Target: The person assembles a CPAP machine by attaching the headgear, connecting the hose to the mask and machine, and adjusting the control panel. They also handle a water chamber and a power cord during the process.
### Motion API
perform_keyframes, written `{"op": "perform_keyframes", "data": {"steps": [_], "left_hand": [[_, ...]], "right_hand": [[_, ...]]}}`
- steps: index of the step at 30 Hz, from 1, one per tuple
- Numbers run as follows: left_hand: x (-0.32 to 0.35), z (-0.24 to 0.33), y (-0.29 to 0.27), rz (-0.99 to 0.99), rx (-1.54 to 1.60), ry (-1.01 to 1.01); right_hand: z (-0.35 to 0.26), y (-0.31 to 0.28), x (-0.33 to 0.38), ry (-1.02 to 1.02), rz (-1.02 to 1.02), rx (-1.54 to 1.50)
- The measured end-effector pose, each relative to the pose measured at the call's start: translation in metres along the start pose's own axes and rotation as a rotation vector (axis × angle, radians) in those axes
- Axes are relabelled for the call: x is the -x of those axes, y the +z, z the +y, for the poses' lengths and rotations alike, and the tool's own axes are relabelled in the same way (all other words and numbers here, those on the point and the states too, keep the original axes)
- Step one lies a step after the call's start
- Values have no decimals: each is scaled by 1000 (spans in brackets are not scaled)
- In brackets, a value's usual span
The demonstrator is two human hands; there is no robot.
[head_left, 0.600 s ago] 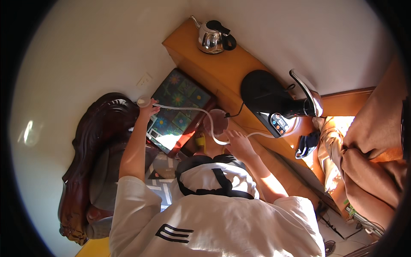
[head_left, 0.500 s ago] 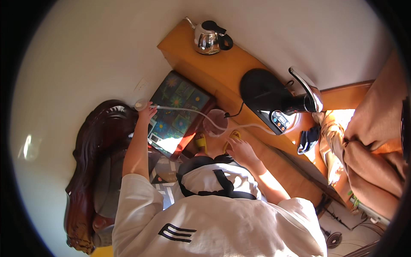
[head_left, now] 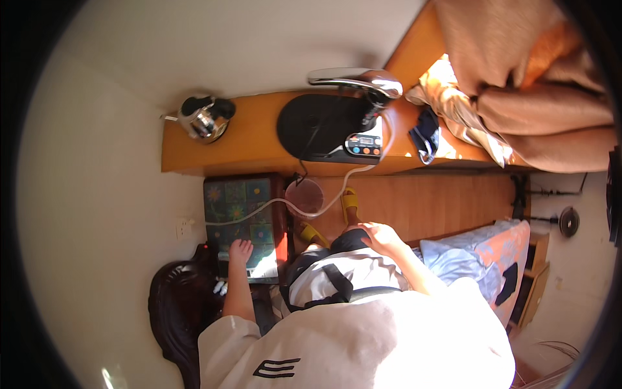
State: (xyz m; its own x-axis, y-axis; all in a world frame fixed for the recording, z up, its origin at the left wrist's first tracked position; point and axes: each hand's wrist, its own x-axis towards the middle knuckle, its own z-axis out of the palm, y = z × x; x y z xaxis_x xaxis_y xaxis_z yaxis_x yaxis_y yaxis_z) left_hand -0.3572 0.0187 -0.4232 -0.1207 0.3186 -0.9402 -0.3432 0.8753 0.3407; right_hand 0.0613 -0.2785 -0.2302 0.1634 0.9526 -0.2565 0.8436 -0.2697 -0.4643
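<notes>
My left hand (head_left: 241, 249) hovers over or rests on a small table (head_left: 223, 191) with a dark, flower-patterned top; its fingers are apart and nothing is in them. Just beyond it, a white cord (head_left: 264, 205) crosses the tabletop from the wall socket (head_left: 184, 227) toward a black heating base (head_left: 311, 126) with a button panel. Near my thigh lies my right hand (head_left: 383, 238), fingers loosely stretched and holding nothing. Between the table and my feet stands a translucent pinkish bucket (head_left: 304, 196), with the cord passing across it.
A wooden ledge (head_left: 253, 107) along the wall bears a shiny metal kettle (head_left: 206, 120), the heating base and a dark cloth item (head_left: 426, 135). Brown curtain fabric (head_left: 544, 123) hangs at far right. A carved dark chair (head_left: 178, 305) is at left, a bed (head_left: 499, 246) at right.
My left hand has left the cord's end by the wall and come back over the table. The view has turned, bringing the bed into sight. My right hand has lowered to my thigh.
</notes>
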Motion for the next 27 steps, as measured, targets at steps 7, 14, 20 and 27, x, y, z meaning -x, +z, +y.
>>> {"op": "perform_keyframes", "data": {"steps": [7, 14, 20, 27], "left_hand": [[262, -14, 196, -786, -822, 595], [522, -16, 291, -1659, -667, 1159], [612, -65, 349, -2227, 15, 940], [620, -93, 381, -2091, 194, 1128]], "right_hand": [[5, -118, -36, 44, 589, -138], [141, -166, -95, 141, 1018, 54], [195, -166, -113, 305, 638, 209], [201, -178, -99, 117, 555, 294]]}}
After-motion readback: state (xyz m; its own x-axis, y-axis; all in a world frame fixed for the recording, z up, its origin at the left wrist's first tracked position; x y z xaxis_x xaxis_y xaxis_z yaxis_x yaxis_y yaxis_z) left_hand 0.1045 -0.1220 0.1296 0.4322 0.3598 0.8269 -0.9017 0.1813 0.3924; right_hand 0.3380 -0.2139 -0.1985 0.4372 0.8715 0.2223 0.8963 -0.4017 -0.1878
